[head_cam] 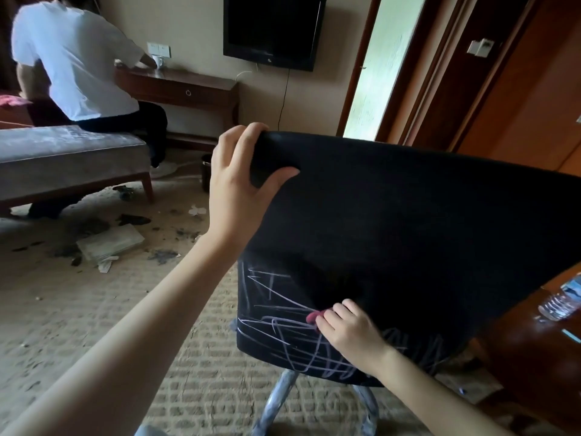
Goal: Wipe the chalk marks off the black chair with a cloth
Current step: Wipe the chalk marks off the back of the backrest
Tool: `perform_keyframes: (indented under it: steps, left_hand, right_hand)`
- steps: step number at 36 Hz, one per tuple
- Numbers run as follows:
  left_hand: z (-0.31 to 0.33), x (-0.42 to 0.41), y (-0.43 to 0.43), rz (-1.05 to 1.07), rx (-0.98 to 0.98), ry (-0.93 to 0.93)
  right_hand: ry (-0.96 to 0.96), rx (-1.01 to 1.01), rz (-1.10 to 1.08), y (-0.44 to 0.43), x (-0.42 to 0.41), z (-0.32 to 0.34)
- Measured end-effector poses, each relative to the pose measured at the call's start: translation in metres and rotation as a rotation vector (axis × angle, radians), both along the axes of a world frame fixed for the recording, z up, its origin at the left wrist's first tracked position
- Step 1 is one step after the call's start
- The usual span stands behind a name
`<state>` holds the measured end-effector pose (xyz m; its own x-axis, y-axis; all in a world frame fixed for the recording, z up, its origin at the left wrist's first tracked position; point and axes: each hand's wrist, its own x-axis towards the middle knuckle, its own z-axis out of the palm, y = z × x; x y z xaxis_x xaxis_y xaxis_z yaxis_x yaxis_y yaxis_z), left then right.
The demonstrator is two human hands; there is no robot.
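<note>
Pinching a small pink-red piece (313, 317) between curled fingertips, the right hand (349, 335) rests low on the back of the black chair (408, 215). Whether that piece is cloth or chalk cannot be told. It touches the fabric at the hand's left edge, right among the chalk marks (276, 328), which scrawl in pale lines across the lower part of the backrest, left of and beneath the hand. Below, the plastic-wrapped chair legs (276, 401) stand on the carpet (94, 309).

Higher up, the left hand (239, 184) grips the chair's top left corner, fingers curled over the edge and thumb pressed on the near face. At the right, a water bottle (559, 302) lies on a dark wooden table (534, 357).

Farther off, debris (110, 243) litters the floor beside a grey bench (69, 152). Beyond it, a person in a white shirt (75, 58) leans toward a desk (182, 86) under a wall television (273, 29).
</note>
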<state>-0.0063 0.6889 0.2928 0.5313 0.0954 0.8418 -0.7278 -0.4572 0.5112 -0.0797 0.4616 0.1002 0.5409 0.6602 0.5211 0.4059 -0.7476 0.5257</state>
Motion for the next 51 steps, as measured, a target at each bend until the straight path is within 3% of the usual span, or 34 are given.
perform_keyframes:
  steps: [5,10,20,26,31,35,40,51]
  left_hand:
    - [0.0,-0.006,-0.003,0.006,0.01,-0.008]
    - [0.0,-0.009,-0.005,0.006,0.049,-0.021]
    - [0.002,-0.004,0.001,-0.002,0.101,0.027]
    - [0.003,-0.005,0.001,0.002,0.115,0.028]
    - [0.003,-0.009,0.0,0.021,0.123,0.031]
    - [0.002,-0.015,-0.003,0.037,0.122,0.009]
    - [0.003,-0.023,-0.008,0.046,0.155,-0.023]
    - [0.005,-0.023,-0.01,0.083,0.2,-0.029]
  right_hand:
    - [-0.094,0.084,0.184,0.062,0.011,0.059]
    - [-0.132,0.069,0.196,0.091,0.043,0.075]
    - [-0.053,0.049,0.098,0.031,0.036,0.01]
    - [-0.03,-0.045,-0.099,-0.009,0.01,-0.041]
    - [0.029,0.01,-0.01,-0.002,-0.008,-0.017]
    - [-0.047,0.137,0.16,0.061,0.003,0.037]
    - [-0.156,0.093,0.224,0.108,0.038,0.069]
    - [-0.04,-0.075,0.141,0.028,0.028,0.006]
